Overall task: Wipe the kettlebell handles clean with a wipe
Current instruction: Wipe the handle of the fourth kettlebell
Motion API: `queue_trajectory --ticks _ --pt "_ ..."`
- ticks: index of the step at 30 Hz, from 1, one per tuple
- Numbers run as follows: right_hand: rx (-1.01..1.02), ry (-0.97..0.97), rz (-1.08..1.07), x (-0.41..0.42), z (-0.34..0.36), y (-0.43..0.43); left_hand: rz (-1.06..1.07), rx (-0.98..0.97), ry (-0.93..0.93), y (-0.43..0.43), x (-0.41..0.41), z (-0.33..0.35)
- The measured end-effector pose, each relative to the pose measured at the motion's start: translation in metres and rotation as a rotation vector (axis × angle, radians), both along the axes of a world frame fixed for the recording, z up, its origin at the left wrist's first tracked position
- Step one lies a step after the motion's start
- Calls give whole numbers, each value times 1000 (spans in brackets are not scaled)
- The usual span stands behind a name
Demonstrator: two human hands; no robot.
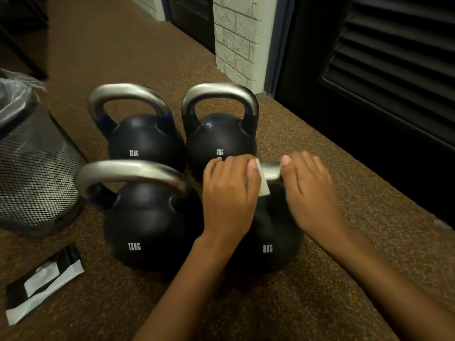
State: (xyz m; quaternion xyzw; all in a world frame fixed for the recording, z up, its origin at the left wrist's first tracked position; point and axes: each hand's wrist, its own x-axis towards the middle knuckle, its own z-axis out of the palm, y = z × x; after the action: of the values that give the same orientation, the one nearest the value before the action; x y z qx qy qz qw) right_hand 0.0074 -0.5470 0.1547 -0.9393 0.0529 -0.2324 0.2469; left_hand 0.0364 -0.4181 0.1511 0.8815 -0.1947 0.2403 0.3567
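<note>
Several black kettlebells with silver handles stand on the brown floor. The near right 8 kg kettlebell has both my hands on its handle. My left hand grips the left part of that handle with a white wipe wrapped under its fingers. My right hand grips the handle's right end. To the left stands a 12 kg kettlebell, and behind are another 12 kg kettlebell and an 8 kg kettlebell.
A wire mesh bin with a plastic liner stands at the left. A black and white wipe packet lies on the floor at the lower left. Dark louvred doors and a white brick pillar line the right.
</note>
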Motion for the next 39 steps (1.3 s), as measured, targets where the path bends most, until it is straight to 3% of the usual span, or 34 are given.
queue_trajectory --ticks 2,5,7,10,12,14,17,21,23,27,29,31,35,39 --pt "-3 3 1 0 0 0 5 -51 -20 6 1 -6" --pt "3 9 -2 0 0 0 2 -107 116 8 5 4" --pt "4 7 -5 0 0 0 -11 55 135 7 10 14" --pt "5 2 -5 0 0 0 -43 430 9 6 14 20" --pt "14 1 4 0 0 0 -12 507 -38 0 14 19" --pt "21 0 15 0 0 -1 -45 425 -18 -5 9 20" --pt "17 -1 19 -1 0 -1 -57 87 118 0 0 18" --pt "6 9 2 -1 0 0 2 -99 378 15 -1 18" --pt "4 7 -2 -1 0 0 18 -19 482 12 5 28" --pt "14 -3 4 0 0 0 -31 410 333 0 10 37" --pt "26 -3 12 -1 0 0 -49 482 187 -6 6 35" --pt "35 -2 18 -1 0 -1 -35 453 140 -10 3 30" --pt "9 -2 16 -1 0 -2 -23 107 38 1 -4 6" --pt "4 -6 4 -1 0 -1 16 -44 111 11 2 -4"
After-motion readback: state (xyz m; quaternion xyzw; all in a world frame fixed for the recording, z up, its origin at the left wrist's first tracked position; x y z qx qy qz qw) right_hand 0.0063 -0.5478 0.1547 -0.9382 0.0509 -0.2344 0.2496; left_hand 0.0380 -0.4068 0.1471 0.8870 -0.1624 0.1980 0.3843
